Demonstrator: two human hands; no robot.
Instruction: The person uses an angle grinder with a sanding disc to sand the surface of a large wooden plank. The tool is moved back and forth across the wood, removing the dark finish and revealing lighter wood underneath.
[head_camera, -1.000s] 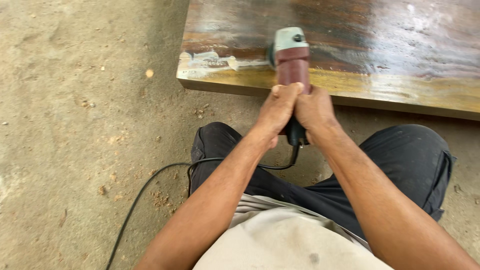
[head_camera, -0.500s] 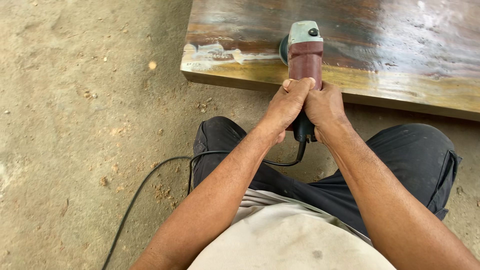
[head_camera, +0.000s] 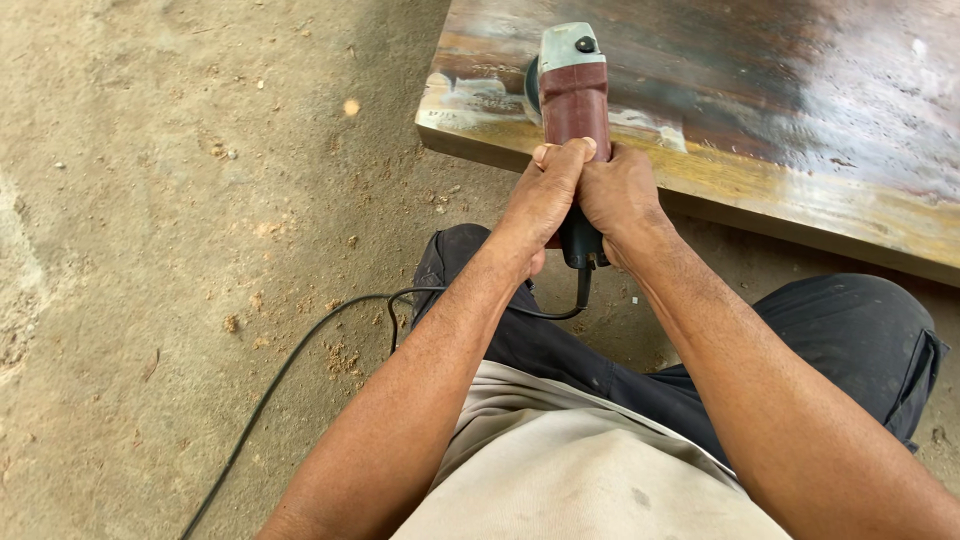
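Both hands, left (head_camera: 545, 195) and right (head_camera: 618, 195), clench the grinder (head_camera: 572, 105), its long axis pointing away onto the slab (head_camera: 800, 110)

Dirt floor (head_camera: 180, 250) fills left of view, sandy brown, packed hard. Small pebbles and wood crumbs scattered over it, thickest near corner of wooden slab (head_camera: 800, 110). Slab sits low at upper right, dark glossy top, pale worn strip along near edge. Shadow falls on ground under slab. Daylight soft, even, brighter left of slab.
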